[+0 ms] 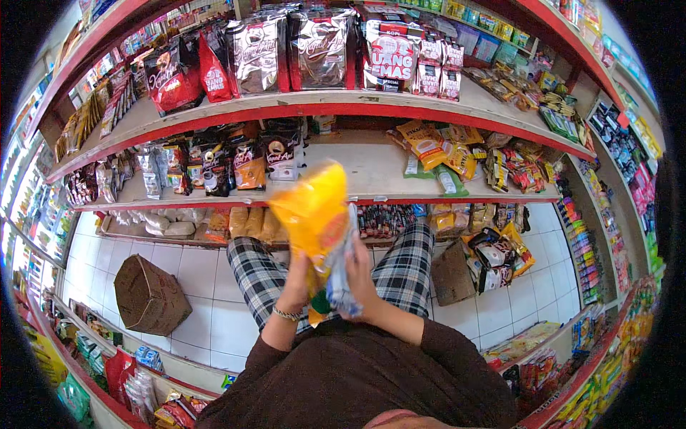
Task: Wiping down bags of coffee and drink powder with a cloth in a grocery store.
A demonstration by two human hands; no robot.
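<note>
My left hand [293,281] grips a shiny yellow packet [316,209], blurred by motion, above my lap. Pressed against its right side is a pale blue-and-white packet [343,284], held from the right by my right hand [363,279]. A dark green patch [320,303] shows low between the hands; what it belongs to cannot be made out. Just beyond the packets runs the red-edged middle shelf [348,161]. Coffee packs [280,155] stand upright on its left part, and yellow packets [426,145] lie heaped over green ones [450,181] on its right.
An open cardboard box [150,295] stands on the tiled floor to my left. At my right, another cardboard box [454,273] holds several packs [493,257]. Large coffee bags [324,51] line the upper shelf. Stocked shelves [600,225] curve around both sides and behind me.
</note>
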